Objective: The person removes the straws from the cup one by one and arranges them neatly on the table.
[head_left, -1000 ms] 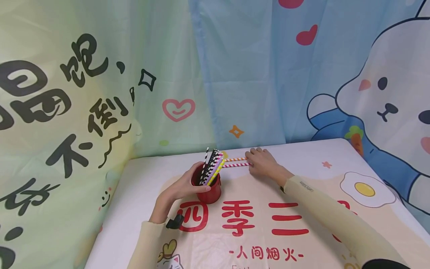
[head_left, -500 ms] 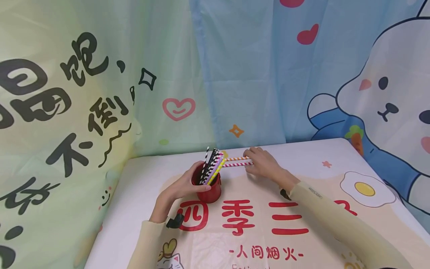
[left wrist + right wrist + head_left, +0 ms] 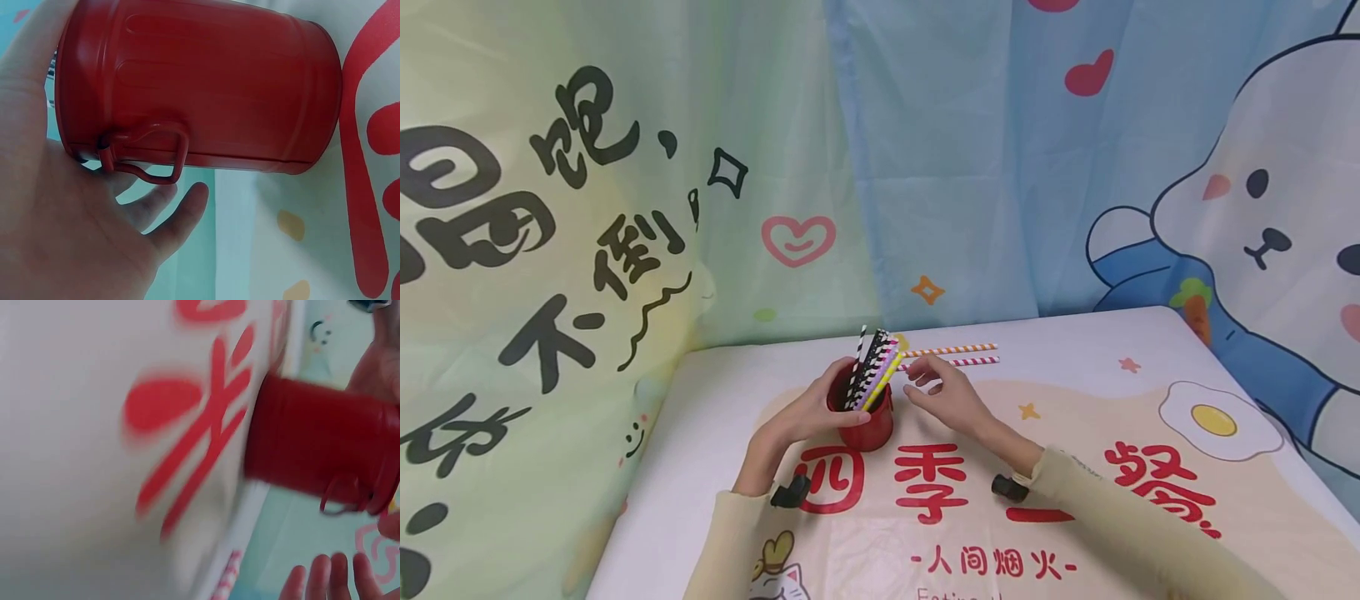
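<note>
The left hand (image 3: 808,412) wraps the near-left side of the red tin cup (image 3: 867,421), fingers curled against its wall (the left wrist view shows the palm cupping the ribbed side by the small wire handle (image 3: 147,153)), and the cup stands upright on the printed tablecloth (image 3: 1075,533) with a bundle of striped straws (image 3: 872,375) leaning out of its mouth toward the upper right. The right hand (image 3: 942,398) hangs just to the right of the cup's rim, fingers loosely spread and holding nothing; the right wrist view, blurred, shows bare fingertips (image 3: 322,581) beside the cup. Beyond that hand, further from the person, two straws lie flat on the cloth: an orange-striped straw (image 3: 951,350) and, just in front of it, a pink-striped straw (image 3: 966,362). Their long axes run nearly parallel, left to right across the table, their left ends close behind the cup's bundle and their right ends pointing away to the right. The right hand is clearly the nearer of the two to them, with the pink one just past its fingertips, near but apart.
</note>
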`<control>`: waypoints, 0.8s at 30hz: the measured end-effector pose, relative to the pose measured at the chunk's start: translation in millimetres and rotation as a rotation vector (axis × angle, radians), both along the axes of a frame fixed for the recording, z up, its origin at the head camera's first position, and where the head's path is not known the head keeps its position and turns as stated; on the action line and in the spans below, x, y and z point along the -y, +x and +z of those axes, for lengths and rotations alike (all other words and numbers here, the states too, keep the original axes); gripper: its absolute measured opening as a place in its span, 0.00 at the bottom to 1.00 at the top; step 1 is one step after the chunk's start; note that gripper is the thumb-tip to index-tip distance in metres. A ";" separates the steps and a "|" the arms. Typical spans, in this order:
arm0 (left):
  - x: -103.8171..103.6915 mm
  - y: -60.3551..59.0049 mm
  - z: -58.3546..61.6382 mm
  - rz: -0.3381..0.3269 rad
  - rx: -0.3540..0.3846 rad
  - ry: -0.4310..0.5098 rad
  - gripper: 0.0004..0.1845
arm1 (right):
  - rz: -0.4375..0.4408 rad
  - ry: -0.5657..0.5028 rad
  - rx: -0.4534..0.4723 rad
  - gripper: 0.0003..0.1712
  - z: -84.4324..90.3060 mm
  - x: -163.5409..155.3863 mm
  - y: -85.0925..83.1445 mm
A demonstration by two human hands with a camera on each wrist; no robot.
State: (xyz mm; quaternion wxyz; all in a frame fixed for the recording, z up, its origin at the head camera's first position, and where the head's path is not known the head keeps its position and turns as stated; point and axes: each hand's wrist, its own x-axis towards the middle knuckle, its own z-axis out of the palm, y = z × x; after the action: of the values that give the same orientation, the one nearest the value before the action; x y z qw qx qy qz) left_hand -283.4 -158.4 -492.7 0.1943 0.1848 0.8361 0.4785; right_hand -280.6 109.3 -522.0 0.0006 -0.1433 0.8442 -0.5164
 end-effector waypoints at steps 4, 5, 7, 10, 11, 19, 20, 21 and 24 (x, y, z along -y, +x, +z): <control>0.6 0.1 -0.8 0.004 0.003 0.006 0.49 | -0.008 -0.117 0.027 0.20 -1.3 11.4 7.1; 0.8 0.1 -0.9 0.004 0.002 0.008 0.49 | -0.007 -0.135 0.029 0.20 -0.8 13.4 8.4; 1.1 -0.5 -1.5 0.001 0.002 0.011 0.49 | -0.010 -0.160 0.033 0.21 1.0 16.9 10.1; 1.2 -1.5 -2.3 -0.007 -0.001 0.018 0.49 | -0.009 -0.177 0.037 0.20 4.6 21.1 11.4; 1.2 -1.7 -2.4 -0.010 -0.002 0.020 0.49 | -0.010 -0.175 0.037 0.19 5.7 22.4 11.4; 1.0 -2.3 -3.1 -0.012 0.005 0.034 0.48 | -0.022 -0.186 0.035 0.17 10.1 32.3 9.7; 0.9 -2.0 -3.0 -0.011 0.006 0.034 0.48 | -0.025 -0.189 0.036 0.18 9.9 33.1 9.7; 0.7 -1.8 -2.9 -0.011 0.008 0.035 0.48 | -0.026 -0.192 0.035 0.18 9.5 33.8 9.8; 0.3 -1.3 -2.4 -0.011 0.008 0.036 0.49 | -0.031 -0.197 0.037 0.18 9.4 35.9 10.9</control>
State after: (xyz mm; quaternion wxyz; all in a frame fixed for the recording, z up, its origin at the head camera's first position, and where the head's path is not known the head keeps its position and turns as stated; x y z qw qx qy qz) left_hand -284.7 -158.6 -495.1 0.1969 0.1908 0.8256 0.4932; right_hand -269.7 73.5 -512.6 -0.0061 -0.1200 0.7912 -0.5996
